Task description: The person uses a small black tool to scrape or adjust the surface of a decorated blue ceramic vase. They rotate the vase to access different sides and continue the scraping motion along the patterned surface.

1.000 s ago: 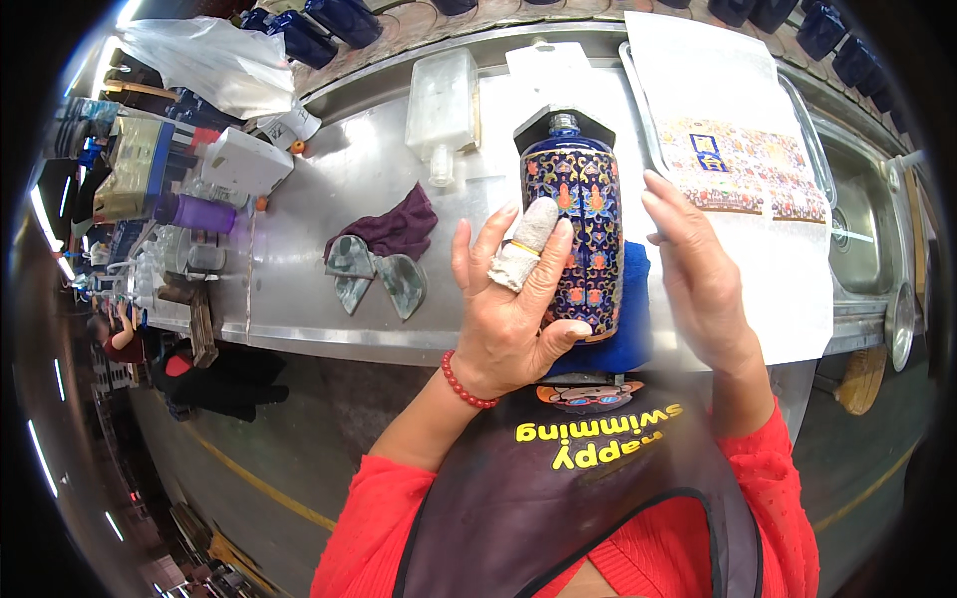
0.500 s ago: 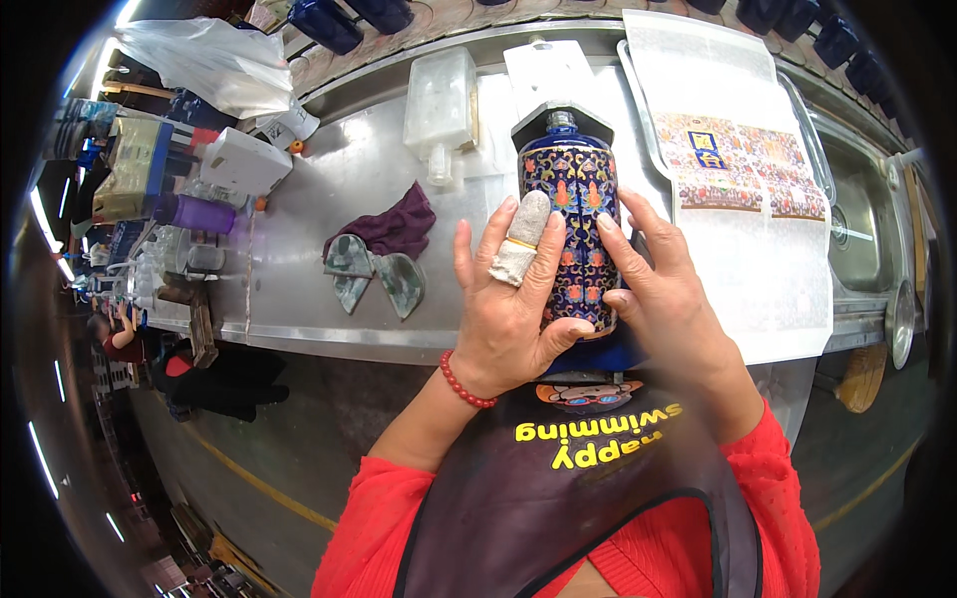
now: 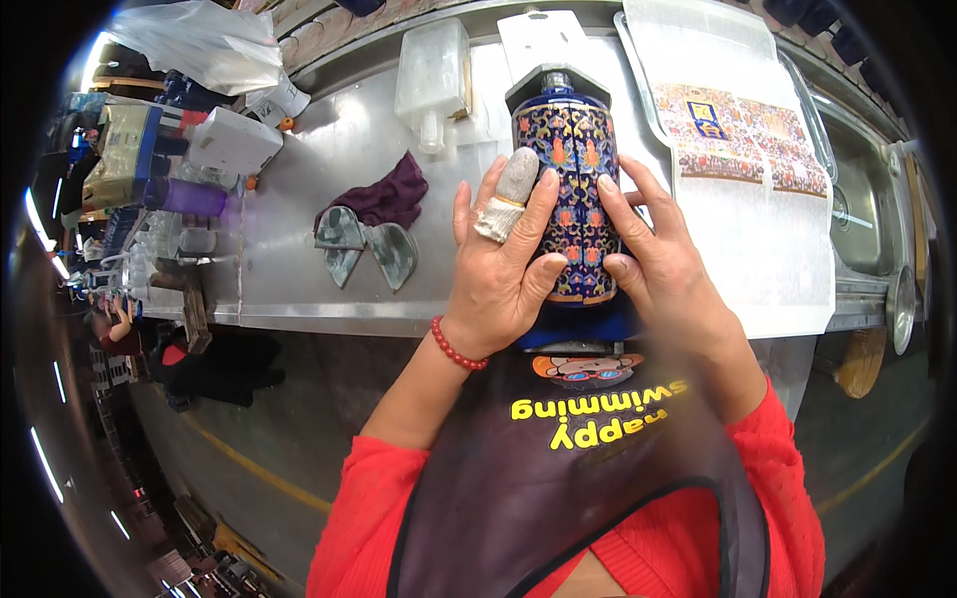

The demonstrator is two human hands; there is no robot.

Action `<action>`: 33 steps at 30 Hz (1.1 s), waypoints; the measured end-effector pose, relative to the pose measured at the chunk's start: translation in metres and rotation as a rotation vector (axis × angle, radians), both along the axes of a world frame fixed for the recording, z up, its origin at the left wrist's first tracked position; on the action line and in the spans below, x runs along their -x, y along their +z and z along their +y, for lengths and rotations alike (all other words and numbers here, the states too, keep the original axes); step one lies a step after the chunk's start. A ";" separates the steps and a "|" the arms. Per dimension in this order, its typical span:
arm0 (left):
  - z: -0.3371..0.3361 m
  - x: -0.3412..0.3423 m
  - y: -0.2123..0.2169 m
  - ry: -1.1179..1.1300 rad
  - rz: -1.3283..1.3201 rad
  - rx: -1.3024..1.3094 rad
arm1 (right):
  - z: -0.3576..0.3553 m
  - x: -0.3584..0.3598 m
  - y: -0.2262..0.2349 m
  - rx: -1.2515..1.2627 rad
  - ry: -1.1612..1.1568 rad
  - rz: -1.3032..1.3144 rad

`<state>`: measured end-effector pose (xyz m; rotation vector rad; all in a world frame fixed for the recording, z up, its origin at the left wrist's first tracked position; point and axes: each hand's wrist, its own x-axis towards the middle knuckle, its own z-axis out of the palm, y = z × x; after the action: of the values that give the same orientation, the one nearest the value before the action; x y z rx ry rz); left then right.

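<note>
Fingers of both hands lie spread and pressed on the patterned blue vase (image 3: 573,199); left hand (image 3: 503,269) at its 8 o'clock side, right hand (image 3: 663,264) at 4 o'clock; the pattern seems already fully applied, probably only smoothing remains; printed sheet (image 3: 748,140) at 2 o'clock on the metal table (image 3: 289,279).

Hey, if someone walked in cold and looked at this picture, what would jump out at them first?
First, the dark blue vase covered in orange and gold floral pattern, at centre on the metal worktable, clasped by the left hand and the right hand. The left hand's wrapped finger and red bead bracelet stand out too. To the right lies a white sheet with a band of colourful decals.
</note>
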<state>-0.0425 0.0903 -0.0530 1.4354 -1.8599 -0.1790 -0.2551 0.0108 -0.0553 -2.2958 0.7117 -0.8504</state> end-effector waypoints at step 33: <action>-0.001 -0.002 -0.019 -0.159 0.018 0.010 | 0.010 0.003 -0.010 0.004 0.028 0.013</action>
<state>-0.0406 0.0892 -0.0716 1.2754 -1.9574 -0.2594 -0.2581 0.0205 -0.0657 -2.3112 0.6827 -0.8254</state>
